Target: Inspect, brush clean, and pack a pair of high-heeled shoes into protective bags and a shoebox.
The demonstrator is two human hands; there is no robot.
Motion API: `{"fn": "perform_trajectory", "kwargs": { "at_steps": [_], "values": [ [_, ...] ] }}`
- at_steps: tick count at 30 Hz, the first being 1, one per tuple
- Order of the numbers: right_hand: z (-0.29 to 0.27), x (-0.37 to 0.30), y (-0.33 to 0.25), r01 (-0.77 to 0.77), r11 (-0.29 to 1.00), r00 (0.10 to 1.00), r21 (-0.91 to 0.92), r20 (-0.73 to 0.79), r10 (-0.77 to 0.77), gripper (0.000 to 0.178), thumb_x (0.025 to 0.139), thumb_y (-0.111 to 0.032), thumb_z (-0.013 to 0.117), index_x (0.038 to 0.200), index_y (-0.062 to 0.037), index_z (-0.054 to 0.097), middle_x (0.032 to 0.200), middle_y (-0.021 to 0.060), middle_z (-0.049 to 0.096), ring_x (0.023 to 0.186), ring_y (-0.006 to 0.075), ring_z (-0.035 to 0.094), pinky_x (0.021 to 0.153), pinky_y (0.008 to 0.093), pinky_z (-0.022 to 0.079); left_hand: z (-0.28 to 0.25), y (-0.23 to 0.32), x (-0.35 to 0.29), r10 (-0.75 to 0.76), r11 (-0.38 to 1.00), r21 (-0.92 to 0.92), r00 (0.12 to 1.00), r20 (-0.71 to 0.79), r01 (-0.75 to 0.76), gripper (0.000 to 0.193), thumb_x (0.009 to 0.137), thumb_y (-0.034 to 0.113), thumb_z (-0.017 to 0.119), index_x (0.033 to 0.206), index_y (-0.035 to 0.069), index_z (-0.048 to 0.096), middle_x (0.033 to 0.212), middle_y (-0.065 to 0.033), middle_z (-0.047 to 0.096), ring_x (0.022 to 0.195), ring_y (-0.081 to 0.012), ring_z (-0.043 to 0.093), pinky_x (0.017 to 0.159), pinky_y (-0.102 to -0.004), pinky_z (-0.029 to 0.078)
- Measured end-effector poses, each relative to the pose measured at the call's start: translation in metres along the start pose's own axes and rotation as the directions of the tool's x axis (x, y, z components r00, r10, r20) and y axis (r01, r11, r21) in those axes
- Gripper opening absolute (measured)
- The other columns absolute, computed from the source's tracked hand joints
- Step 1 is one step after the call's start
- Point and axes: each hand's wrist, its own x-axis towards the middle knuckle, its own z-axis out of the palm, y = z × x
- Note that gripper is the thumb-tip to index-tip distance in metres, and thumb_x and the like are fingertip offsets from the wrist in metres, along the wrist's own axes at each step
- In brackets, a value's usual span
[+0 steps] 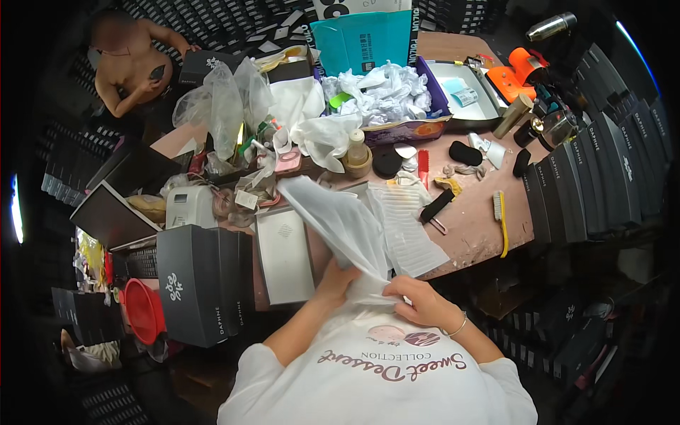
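Both my hands are close to my chest at the table's front edge, on a thin translucent white sheet [336, 223]; whether it is paper or plastic I cannot tell. My left hand [338, 280] grips its left edge, fingers partly hidden by the sheet. My right hand [425, 303] pinches the gathered lower end, bracelet at the wrist. The sheet's far end sticks up and away to the left. Beyond my right hand lies a ribbed translucent sheet [407, 230]. Left of my left hand is an open shallow box part [285, 258] with a pale inside.
Black shoeboxes [188, 283] stand at the left, more [567, 188] at the right. A purple box [397, 132] holds crumpled white paper. A yellow brush [503, 223], red comb [423, 166] and orange tape dispenser [513, 76] lie rightward. Another person [138, 64] is at the far left.
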Motion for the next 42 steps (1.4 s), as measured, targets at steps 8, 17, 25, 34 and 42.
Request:
{"fn": "perform_trajectory", "kwargs": {
  "at_steps": [8,17,25,34,42],
  "values": [
    [0.014,0.011,0.055,-0.306,0.885,0.952,0.351,0.093,0.292,0.084,0.084,-0.025,0.068,0.149,0.0005,0.022,0.142,0.0236,0.041,0.129,0.0295,0.045,0.108,0.0316,0.034,-0.056,0.079,0.03,0.235,0.442,0.859,0.957,0.168,-0.259,0.084,0.067,0.0,0.077,0.142,0.009,0.04,0.122,-0.0115,0.06,0.11,-0.0206,0.057,0.095,-0.0331,0.046],
    [0.088,0.074,0.181,-0.363,0.932,0.876,-0.016,-0.346,0.335,0.09,0.08,-0.02,0.068,0.145,0.0109,0.016,0.138,0.0395,0.038,0.13,0.0481,0.041,0.108,0.0421,0.035,-0.032,-0.049,0.163,0.22,0.814,0.57,0.968,-0.122,-0.113,0.084,0.092,0.026,0.059,0.15,-0.007,0.008,0.158,-0.0243,0.014,0.148,-0.0296,0.012,0.118,-0.0359,0.015],
    [0.061,0.047,0.118,-0.301,0.951,0.936,-0.072,-0.212,0.28,0.058,0.087,-0.021,0.068,0.132,0.0072,0.046,0.126,0.0297,0.052,0.102,0.0338,0.059,0.09,0.0384,0.047,-0.019,-0.103,0.19,0.516,0.6,0.784,0.826,-0.229,-0.158,0.075,0.087,0.019,0.055,0.145,-0.013,0.018,0.148,-0.0364,0.023,0.138,-0.0476,0.026,0.116,-0.0435,0.021],
    [0.025,-0.031,0.162,-0.498,0.783,0.819,0.372,-0.096,0.566,0.056,0.09,-0.036,0.067,0.119,0.0098,0.057,0.104,0.0161,0.067,0.097,0.018,0.061,0.086,0.0321,0.048,-0.001,-0.084,0.126,0.637,0.488,0.773,0.771,0.001,-0.405,0.08,0.088,0.015,0.061,0.151,-0.003,0.014,0.152,-0.0337,0.016,0.14,-0.0477,0.021,0.116,-0.0462,0.019],
    [0.03,0.034,0.114,0.089,0.882,0.996,-0.464,0.033,-0.083,0.045,0.093,-0.018,0.053,0.135,-0.0053,0.05,0.147,0.0237,0.037,0.138,0.0394,0.031,0.112,0.0443,0.03,-0.061,-0.1,0.138,0.114,0.96,0.263,0.992,-0.049,-0.098,0.048,0.098,0.022,0.056,0.137,-0.003,0.046,0.138,-0.014,0.05,0.124,-0.0218,0.05,0.105,-0.0348,0.037]
  ]
}}
